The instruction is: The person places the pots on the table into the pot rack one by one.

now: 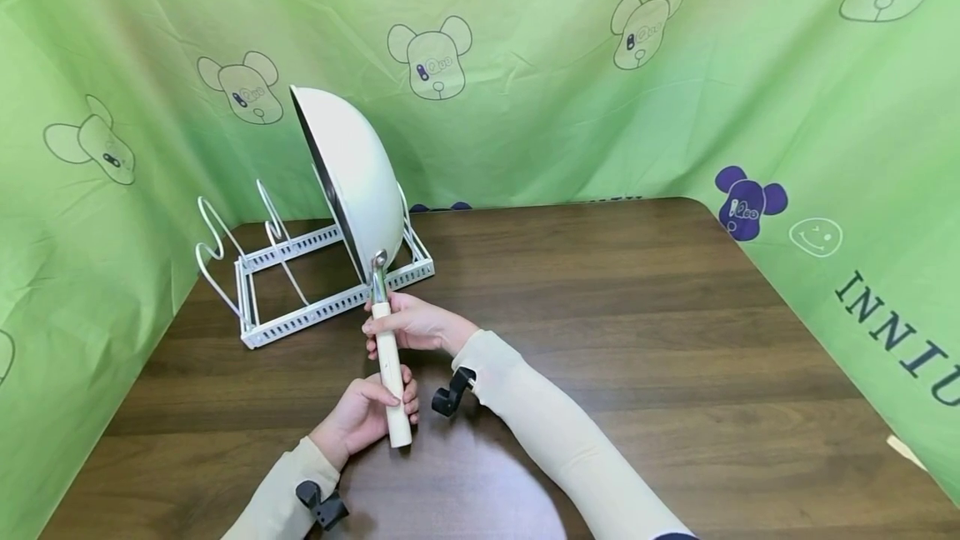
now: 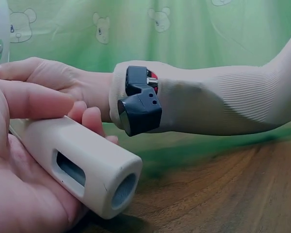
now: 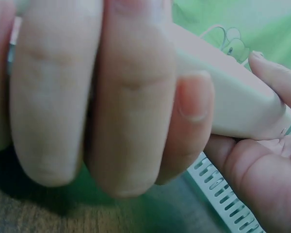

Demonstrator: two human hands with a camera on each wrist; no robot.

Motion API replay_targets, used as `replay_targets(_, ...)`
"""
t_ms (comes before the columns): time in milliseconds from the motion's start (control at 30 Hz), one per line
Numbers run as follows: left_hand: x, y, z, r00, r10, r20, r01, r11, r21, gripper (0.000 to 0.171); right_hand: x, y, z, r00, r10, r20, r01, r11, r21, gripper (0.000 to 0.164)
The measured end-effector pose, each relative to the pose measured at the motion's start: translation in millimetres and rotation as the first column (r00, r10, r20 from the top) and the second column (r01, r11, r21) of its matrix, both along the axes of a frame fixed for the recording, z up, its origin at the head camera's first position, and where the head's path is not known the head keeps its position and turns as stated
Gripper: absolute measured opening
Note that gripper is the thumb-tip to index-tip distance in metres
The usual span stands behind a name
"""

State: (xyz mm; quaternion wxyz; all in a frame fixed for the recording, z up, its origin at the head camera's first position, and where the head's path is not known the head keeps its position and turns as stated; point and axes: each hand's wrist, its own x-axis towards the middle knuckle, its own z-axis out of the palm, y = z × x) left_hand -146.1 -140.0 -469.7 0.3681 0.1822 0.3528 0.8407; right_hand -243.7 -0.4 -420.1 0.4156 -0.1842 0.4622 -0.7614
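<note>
A white wok (image 1: 358, 165) with a dark inside stands on its edge at the right part of a white pan rack (image 1: 303, 319). Its cream handle (image 1: 390, 357) points toward me. My right hand (image 1: 420, 323) grips the handle near the metal joint, fingers curled round it. Lower down, close to the handle's end, my left hand (image 1: 365, 411) holds it between thumb and fingers. In the left wrist view the handle end (image 2: 102, 170) shows a slot and a hollow tip. Curled right fingers (image 3: 131, 111) fill much of the right wrist view.
The rack's wire dividers (image 1: 213, 248) rise at its left side. Under everything lies a dark brown wooden table (image 1: 600, 340). A green printed curtain (image 1: 525, 132) hangs behind and at the sides. Black clips (image 1: 453, 392) sit on both sleeves.
</note>
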Motion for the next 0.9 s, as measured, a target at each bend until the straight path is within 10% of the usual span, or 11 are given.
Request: replay_targets(900,-2.7,-26.3,1.7,0.986,0.019,-0.164,-0.065,0.957,-0.282,0.047,2.8,24.6,-13.2,0.983,-0.086,-0.162,0.101,0.991,0.086,0.048)
